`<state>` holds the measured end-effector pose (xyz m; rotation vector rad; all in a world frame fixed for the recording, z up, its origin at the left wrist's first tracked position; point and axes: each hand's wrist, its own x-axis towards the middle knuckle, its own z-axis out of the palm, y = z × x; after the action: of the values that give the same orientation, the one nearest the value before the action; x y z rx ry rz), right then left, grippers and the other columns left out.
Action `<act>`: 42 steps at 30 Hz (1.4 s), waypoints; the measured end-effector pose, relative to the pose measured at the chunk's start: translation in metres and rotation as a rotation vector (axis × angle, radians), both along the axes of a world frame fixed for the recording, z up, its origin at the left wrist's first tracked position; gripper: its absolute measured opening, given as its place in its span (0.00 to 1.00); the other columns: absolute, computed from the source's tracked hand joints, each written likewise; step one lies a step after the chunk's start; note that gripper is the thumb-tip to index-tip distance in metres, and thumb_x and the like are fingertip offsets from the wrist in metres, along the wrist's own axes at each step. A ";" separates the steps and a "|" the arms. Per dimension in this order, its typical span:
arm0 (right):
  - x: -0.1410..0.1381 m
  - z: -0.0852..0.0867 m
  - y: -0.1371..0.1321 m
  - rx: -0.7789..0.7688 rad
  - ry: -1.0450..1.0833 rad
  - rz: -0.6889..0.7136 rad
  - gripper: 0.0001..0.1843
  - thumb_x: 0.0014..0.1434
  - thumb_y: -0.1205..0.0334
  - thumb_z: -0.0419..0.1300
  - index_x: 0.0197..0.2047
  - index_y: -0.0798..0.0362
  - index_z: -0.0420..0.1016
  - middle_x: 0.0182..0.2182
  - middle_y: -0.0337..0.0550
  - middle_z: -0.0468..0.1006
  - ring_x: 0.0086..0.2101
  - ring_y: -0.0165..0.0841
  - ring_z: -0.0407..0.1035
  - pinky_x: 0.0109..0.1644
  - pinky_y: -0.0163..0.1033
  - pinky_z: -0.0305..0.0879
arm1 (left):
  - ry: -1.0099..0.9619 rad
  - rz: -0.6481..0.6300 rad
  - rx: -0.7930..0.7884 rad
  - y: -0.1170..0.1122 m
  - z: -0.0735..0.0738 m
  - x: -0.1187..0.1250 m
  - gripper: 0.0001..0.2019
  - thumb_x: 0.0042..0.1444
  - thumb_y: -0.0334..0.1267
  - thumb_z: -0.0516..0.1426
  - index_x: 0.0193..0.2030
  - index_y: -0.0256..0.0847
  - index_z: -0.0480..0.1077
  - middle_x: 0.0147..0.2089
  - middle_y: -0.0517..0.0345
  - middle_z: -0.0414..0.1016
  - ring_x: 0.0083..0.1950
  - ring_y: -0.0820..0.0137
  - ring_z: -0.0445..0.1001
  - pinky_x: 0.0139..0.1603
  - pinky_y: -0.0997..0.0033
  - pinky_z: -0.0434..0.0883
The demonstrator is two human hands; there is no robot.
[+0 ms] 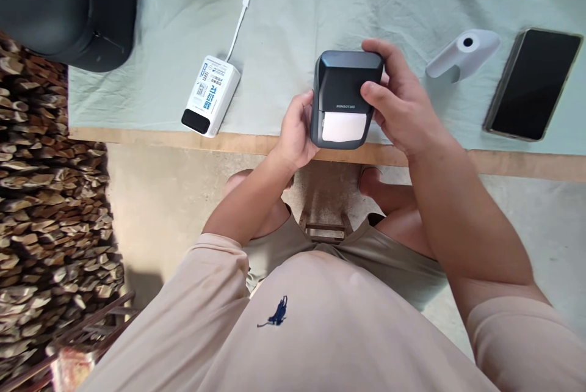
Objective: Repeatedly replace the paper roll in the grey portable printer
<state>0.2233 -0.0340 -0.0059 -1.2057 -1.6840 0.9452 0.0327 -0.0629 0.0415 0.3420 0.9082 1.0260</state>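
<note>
A small dark label printer [341, 83] with a white strip of paper showing at its front is held just above the table's near edge. My left hand [295, 132] grips its left side with curled fingers. My right hand [398, 99] wraps over its right side and top corner, thumb on the front face. Both hands are closed on the printer.
The table wears a pale green cloth [320, 1] with a wooden edge [183, 138]. On it lie a white power bank [210, 94] with a white cable [238, 25], a light grey holder [462, 53], a black phone [533, 83] and a black bag [68, 4]. Stacked firewood [41, 209] stands at left.
</note>
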 end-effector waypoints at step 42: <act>0.008 0.078 -0.002 0.011 -0.611 -0.026 0.12 0.59 0.55 0.72 0.47 0.33 0.86 0.33 0.40 0.84 0.36 0.48 0.76 0.41 0.53 0.77 | 0.086 -0.093 0.077 -0.004 -0.005 -0.005 0.07 0.72 0.42 0.61 0.51 0.44 0.77 0.44 0.62 0.86 0.61 0.62 0.90 0.62 0.64 0.87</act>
<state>0.2315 -0.0359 0.0723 -1.6122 -2.1252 0.5742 0.0279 -0.0665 0.0367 0.4916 0.9236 0.9679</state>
